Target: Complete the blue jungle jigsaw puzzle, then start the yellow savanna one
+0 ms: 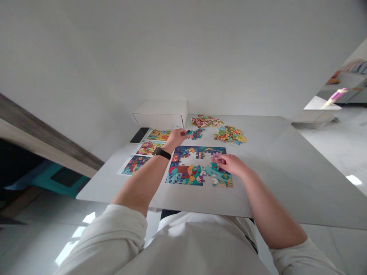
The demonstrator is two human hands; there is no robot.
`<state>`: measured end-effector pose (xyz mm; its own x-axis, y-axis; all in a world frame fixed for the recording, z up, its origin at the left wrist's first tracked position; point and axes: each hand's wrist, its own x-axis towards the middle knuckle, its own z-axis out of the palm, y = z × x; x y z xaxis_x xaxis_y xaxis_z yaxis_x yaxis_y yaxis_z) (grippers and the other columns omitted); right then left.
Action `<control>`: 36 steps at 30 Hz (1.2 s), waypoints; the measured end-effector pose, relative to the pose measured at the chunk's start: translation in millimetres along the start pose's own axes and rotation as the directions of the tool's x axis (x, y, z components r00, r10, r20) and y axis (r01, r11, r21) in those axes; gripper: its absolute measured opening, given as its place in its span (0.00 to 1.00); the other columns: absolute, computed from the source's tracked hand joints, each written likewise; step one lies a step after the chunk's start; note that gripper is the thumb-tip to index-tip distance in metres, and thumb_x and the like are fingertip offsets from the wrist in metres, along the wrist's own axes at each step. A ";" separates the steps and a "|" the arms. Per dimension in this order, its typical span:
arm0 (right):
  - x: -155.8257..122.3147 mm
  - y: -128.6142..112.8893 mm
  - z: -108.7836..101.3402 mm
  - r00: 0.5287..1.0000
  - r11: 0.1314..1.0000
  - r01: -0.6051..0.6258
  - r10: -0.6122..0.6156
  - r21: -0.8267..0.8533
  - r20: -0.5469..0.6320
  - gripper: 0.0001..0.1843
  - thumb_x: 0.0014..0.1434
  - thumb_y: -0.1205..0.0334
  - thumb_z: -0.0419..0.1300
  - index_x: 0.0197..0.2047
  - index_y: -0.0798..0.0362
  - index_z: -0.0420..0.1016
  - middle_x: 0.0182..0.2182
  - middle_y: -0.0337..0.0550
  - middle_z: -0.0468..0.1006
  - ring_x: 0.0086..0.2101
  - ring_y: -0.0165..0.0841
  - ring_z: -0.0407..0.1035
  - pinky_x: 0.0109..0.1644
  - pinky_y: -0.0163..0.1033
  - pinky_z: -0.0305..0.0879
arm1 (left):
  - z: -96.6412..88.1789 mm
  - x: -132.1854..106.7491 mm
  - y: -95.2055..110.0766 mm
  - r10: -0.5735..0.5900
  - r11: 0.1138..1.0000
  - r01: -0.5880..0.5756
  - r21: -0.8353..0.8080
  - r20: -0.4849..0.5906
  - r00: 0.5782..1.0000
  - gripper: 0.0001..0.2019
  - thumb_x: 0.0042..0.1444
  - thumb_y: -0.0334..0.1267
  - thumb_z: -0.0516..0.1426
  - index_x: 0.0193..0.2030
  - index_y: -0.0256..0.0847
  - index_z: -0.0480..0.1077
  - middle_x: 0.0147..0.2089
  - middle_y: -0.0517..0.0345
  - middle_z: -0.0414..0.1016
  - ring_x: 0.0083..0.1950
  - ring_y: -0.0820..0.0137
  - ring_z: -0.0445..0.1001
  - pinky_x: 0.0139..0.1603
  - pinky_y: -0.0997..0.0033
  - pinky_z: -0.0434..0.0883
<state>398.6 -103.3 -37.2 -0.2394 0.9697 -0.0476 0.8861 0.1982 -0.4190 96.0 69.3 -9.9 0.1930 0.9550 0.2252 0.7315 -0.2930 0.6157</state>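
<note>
A partly joined jigsaw puzzle [185,175] lies on the table in front of me, dark blue and teal with rabbits, with gaps in its middle and lower edge. My left hand [177,136] is pinched on a dark puzzle piece [187,133], beside a small pile of blue puzzle pieces [196,133] beyond the puzzle. My right hand [229,164] is over the puzzle's right side, fingers closed together near a purple part. Whether a piece is between those fingertips I cannot make out.
A white box [160,114] stands against the wall. Red pieces [205,121] and yellow pieces [231,134] form two heaps at the back. Left of the puzzle are a black phone [139,135] and a sheet of reference pictures [136,164], partly behind my left arm.
</note>
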 end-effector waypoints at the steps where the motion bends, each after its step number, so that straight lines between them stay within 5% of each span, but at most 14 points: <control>1: -0.1 -0.4 -0.3 1.000 1.000 0.001 -0.001 0.010 0.005 0.07 0.67 0.57 0.66 0.44 0.49 0.84 0.37 0.45 0.85 0.35 0.35 0.75 0.38 0.37 0.62 | -1.1 -7.6 5.9 -0.035 0.993 0.033 -0.116 -0.014 0.999 0.09 0.53 0.43 0.68 0.35 0.40 0.78 0.30 0.58 0.78 0.35 0.67 0.75 0.38 0.70 0.68; 4: -1.3 -3.8 -3.9 0.999 0.998 0.006 -0.004 0.055 -0.041 0.07 0.67 0.57 0.65 0.43 0.48 0.85 0.36 0.45 0.86 0.34 0.36 0.77 0.39 0.38 0.64 | 1.5 -38.9 30.6 -0.120 0.855 0.131 -0.501 0.054 0.991 0.16 0.49 0.49 0.71 0.33 0.41 0.74 0.26 0.63 0.72 0.28 0.72 0.70 0.34 0.72 0.68; 7: -3.7 -11.2 -10.0 0.962 0.988 0.027 0.015 0.149 -0.274 0.10 0.68 0.57 0.62 0.45 0.48 0.85 0.37 0.45 0.86 0.36 0.37 0.77 0.42 0.39 0.67 | 11.3 -76.8 57.9 -0.111 0.585 0.157 -0.796 0.113 0.987 0.21 0.45 0.52 0.73 0.33 0.42 0.70 0.27 0.65 0.70 0.28 0.75 0.70 0.34 0.74 0.70; 10: -6.2 -21.2 -12.8 0.901 0.947 0.103 0.040 0.303 -0.431 0.13 0.70 0.54 0.58 0.46 0.49 0.83 0.36 0.44 0.86 0.35 0.37 0.77 0.44 0.40 0.70 | 25.6 -107.8 76.8 -0.108 0.401 0.214 -0.891 0.186 0.977 0.24 0.42 0.51 0.75 0.34 0.43 0.68 0.28 0.67 0.70 0.28 0.76 0.71 0.36 0.73 0.73; 13: -6.9 -31.5 -7.8 0.916 0.873 0.150 0.054 0.465 -0.398 0.17 0.69 0.46 0.57 0.46 0.49 0.80 0.34 0.43 0.84 0.33 0.37 0.76 0.41 0.39 0.71 | 41.2 -124.1 84.0 -0.113 0.307 0.280 -0.910 0.257 0.960 0.26 0.39 0.50 0.77 0.33 0.43 0.68 0.28 0.67 0.70 0.29 0.76 0.72 0.38 0.71 0.75; 18: -4.5 -45.5 4.1 0.957 0.785 0.143 0.047 0.603 -0.288 0.25 0.66 0.34 0.58 0.42 0.49 0.76 0.32 0.42 0.81 0.33 0.37 0.75 0.40 0.39 0.71 | 58.7 -131.0 83.0 -0.123 0.307 0.337 -0.890 0.314 0.942 0.28 0.35 0.51 0.79 0.33 0.42 0.69 0.26 0.69 0.69 0.27 0.77 0.71 0.34 0.74 0.72; 23: -1.0 -45.7 8.6 0.951 0.775 0.139 0.069 0.616 -0.300 0.24 0.66 0.36 0.59 0.37 0.49 0.75 0.29 0.40 0.78 0.29 0.34 0.70 0.35 0.37 0.68 | 60.9 -133.2 79.7 -0.103 0.328 0.358 -0.874 0.344 0.933 0.27 0.38 0.54 0.77 0.35 0.41 0.72 0.28 0.66 0.73 0.28 0.77 0.73 0.34 0.74 0.73; 30: 5.3 -30.7 18.1 0.950 0.592 0.180 0.104 0.786 -0.296 0.24 0.61 0.36 0.66 0.34 0.49 0.73 0.25 0.35 0.74 0.26 0.31 0.67 0.33 0.37 0.67 | 55.2 -135.6 79.5 -0.078 0.297 0.413 -0.861 0.409 0.909 0.26 0.47 0.58 0.75 0.38 0.39 0.75 0.38 0.55 0.82 0.34 0.73 0.79 0.40 0.71 0.78; 36: 7.6 -26.2 20.4 0.942 0.500 0.191 0.149 0.845 -0.301 0.26 0.57 0.35 0.70 0.32 0.49 0.72 0.23 0.34 0.71 0.23 0.28 0.62 0.28 0.36 0.61 | 53.9 -132.6 75.6 -0.162 0.334 0.345 -0.877 0.307 0.938 0.25 0.51 0.58 0.73 0.35 0.39 0.72 0.32 0.61 0.77 0.26 0.79 0.70 0.32 0.76 0.73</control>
<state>365.5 -104.0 -45.1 0.0259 0.9858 0.1657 0.0616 0.1639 -0.9845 161.0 -77.0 -33.9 0.2633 0.9571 -0.1206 -0.2631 0.1915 0.9456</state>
